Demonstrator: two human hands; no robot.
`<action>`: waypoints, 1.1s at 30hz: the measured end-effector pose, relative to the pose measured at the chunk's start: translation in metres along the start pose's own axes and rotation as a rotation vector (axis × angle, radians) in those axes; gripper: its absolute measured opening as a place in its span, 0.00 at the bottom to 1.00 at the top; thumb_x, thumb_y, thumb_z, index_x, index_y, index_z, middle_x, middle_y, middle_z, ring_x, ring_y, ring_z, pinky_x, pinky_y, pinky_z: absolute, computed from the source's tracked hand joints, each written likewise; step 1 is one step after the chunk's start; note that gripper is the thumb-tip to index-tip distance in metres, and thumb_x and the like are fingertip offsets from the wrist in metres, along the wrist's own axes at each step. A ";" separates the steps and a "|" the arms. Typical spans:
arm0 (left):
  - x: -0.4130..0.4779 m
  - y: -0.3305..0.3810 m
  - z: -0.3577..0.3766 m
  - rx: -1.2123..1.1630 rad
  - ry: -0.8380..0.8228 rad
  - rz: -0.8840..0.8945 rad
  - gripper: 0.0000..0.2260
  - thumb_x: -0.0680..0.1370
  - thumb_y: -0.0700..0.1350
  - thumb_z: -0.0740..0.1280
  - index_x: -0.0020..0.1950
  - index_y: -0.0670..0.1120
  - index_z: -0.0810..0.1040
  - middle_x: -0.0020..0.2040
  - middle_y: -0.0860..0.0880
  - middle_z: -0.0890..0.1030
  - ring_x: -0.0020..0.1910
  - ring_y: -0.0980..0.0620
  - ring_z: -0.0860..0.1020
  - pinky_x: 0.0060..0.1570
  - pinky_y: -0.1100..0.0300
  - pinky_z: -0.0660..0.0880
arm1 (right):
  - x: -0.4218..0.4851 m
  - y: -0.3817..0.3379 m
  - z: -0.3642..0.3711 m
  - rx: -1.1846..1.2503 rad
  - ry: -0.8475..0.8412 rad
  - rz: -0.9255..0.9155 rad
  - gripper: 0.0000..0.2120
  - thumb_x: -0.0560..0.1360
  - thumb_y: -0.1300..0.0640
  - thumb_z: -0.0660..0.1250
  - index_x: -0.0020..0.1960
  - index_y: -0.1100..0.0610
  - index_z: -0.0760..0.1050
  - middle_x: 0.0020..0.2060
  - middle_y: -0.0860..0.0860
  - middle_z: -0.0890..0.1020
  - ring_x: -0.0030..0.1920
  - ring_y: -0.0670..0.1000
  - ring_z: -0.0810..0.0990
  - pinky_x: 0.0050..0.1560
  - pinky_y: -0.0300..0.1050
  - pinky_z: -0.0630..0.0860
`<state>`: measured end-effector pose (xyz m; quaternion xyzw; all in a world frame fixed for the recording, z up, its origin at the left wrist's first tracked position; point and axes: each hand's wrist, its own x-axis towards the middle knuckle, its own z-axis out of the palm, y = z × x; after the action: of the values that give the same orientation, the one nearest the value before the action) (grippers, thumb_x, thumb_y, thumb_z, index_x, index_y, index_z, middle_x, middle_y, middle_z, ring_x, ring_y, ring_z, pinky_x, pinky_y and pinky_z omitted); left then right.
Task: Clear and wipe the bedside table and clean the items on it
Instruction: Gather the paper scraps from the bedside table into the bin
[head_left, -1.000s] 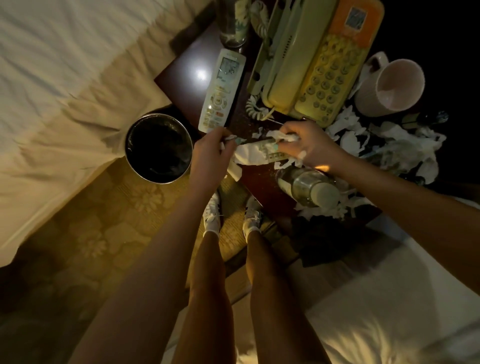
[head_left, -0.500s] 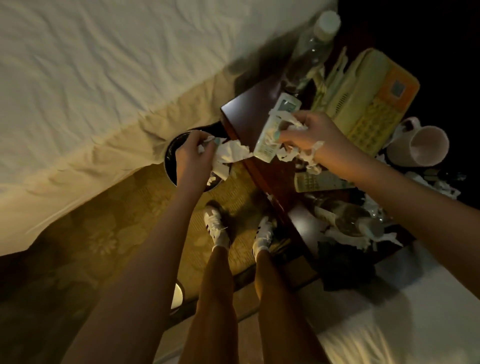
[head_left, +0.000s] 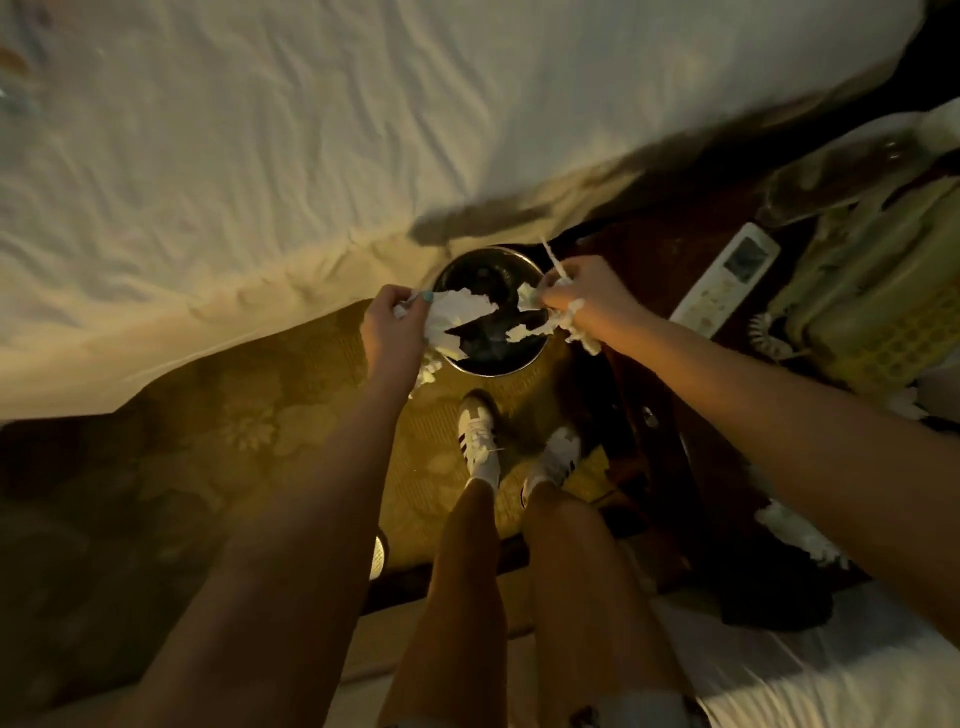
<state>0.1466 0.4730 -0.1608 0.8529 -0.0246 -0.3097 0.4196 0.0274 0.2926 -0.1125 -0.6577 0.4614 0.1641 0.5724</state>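
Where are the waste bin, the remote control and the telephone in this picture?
waste bin (head_left: 475, 278), head view, on its dark inner wall.
remote control (head_left: 724, 283), head view, on the middle of its white body.
telephone (head_left: 883, 338), head view, on its keypad.

A wide bed with a wrinkled white sheet (head_left: 260, 130) is filling the upper view, its cream fabric skirt (head_left: 156, 338) hanging to the floor. A yellow-brown carpet with a woven flower pattern (head_left: 249, 431) is glowing under warm, dim light. A dark reddish wooden bedside table (head_left: 660, 270) is standing at the right, beside the bed. A second white-covered mattress (head_left: 857, 670) is showing at lower right.
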 end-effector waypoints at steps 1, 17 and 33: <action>0.005 -0.006 0.001 -0.001 -0.010 -0.009 0.06 0.78 0.46 0.68 0.48 0.43 0.78 0.41 0.50 0.77 0.37 0.56 0.73 0.32 0.68 0.69 | 0.008 0.006 0.010 0.001 0.011 0.036 0.03 0.75 0.62 0.67 0.42 0.57 0.76 0.37 0.51 0.77 0.40 0.48 0.77 0.39 0.39 0.73; 0.100 -0.130 0.113 -0.083 -0.192 -0.277 0.10 0.79 0.47 0.67 0.57 0.42 0.75 0.49 0.44 0.77 0.43 0.50 0.78 0.37 0.60 0.77 | 0.138 0.138 0.101 0.322 0.234 0.250 0.05 0.73 0.63 0.70 0.45 0.57 0.74 0.42 0.53 0.80 0.44 0.50 0.79 0.45 0.43 0.76; 0.080 -0.059 0.085 0.031 -0.346 -0.117 0.17 0.78 0.43 0.67 0.67 0.44 0.73 0.59 0.48 0.78 0.57 0.50 0.77 0.56 0.56 0.77 | 0.102 0.084 0.065 0.363 0.071 0.260 0.25 0.78 0.60 0.64 0.73 0.58 0.63 0.66 0.55 0.73 0.64 0.52 0.73 0.61 0.48 0.73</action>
<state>0.1521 0.4278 -0.2835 0.7933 -0.0516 -0.4751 0.3772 0.0343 0.3153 -0.2580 -0.4841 0.5841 0.1278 0.6389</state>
